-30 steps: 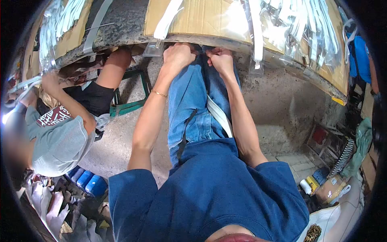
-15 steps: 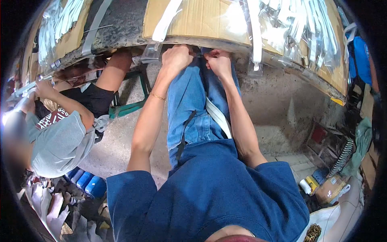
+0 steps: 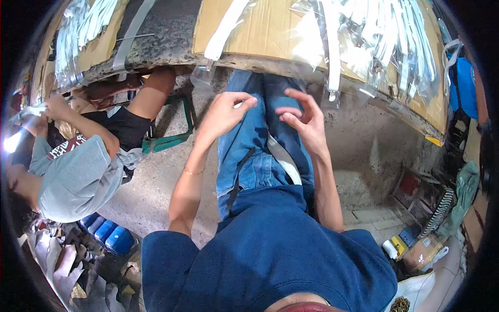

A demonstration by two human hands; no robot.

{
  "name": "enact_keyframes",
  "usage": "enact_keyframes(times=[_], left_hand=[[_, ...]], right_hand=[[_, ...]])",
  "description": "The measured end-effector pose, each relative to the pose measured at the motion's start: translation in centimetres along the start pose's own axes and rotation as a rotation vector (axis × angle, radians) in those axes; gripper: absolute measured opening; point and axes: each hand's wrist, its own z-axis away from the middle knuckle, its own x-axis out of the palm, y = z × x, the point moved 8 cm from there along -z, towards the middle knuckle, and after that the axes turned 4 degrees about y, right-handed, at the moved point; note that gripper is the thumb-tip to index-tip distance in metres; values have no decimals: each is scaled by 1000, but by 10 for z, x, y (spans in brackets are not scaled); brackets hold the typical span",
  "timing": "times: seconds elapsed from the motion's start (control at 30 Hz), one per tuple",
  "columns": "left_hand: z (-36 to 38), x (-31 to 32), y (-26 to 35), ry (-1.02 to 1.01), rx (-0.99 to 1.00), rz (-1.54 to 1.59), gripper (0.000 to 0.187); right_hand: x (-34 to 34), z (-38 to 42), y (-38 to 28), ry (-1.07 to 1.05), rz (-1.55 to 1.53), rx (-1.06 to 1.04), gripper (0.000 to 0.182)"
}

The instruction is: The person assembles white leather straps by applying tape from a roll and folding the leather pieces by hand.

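White straps [image 3: 332, 49] in clear plastic are overhanging the bench [image 3: 161, 49] edge. The left hand [image 3: 221, 117] and right hand [image 3: 312, 130] are now drawing back from it, seemingly pausing contact there. Left fingers are curling inward, any grip unclear; right ones are spreading, released, above the jeans [image 3: 241, 140].

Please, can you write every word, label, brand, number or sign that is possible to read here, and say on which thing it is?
No text reads clearly.
White letters on the co-worker's grey shirt: too blurred and folded to read.
Small white label on the cardboard box: too small to read.
Yellow box: any print is too small to tell.
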Motion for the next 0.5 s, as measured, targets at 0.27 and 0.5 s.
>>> enact_keyframes(times=[0.27,0.5], left_hand=[[32,-19,53,12,-93,274,22],[52,-45,68,203,70,59,29]], right_hand=[[60,-2,-56,72,153,-203,63],[87,26,-90,187,403,-586,62]])
